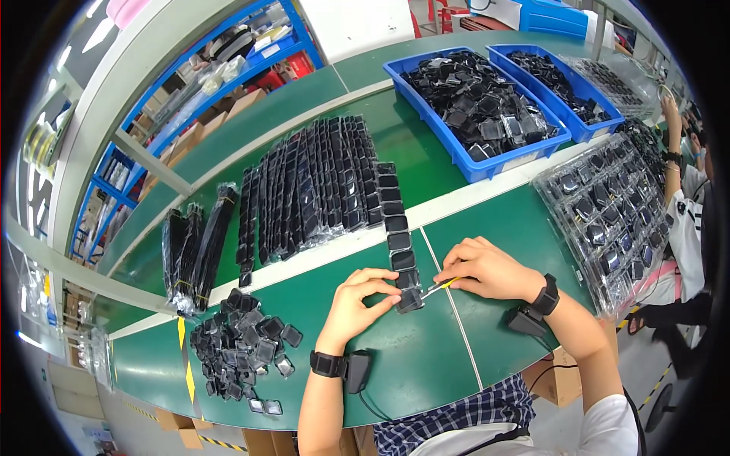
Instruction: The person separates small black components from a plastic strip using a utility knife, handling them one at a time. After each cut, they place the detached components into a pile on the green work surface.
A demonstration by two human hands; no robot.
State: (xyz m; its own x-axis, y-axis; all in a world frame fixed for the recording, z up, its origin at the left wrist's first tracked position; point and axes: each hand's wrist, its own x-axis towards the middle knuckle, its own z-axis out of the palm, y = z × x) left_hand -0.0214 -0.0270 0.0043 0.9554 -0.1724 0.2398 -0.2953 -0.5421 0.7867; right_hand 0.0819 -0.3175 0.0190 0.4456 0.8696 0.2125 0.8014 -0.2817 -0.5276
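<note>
My left hand [360, 305] pinches the near end of a strip of black square pieces [398, 241] between thumb and fingers. This strip runs away from me, over the white rail to the conveyor. In my right hand [487, 267] is a slim metal tool with a yellow handle [449, 283]. Its pointed end is at the right edge of the strip's last pieces; whether it has one blade or two is too small to tell. To the left of my left hand lies a loose pile of single black square pieces [247, 342].
Many similar strips [312, 182] lie side by side on the green belt, with bundled black strips [201, 243] to their left. Two blue bins [477, 169] of black pieces stand at the far right. Clear plastic trays [601, 197] lie at the right, near another person's arm [673, 144].
</note>
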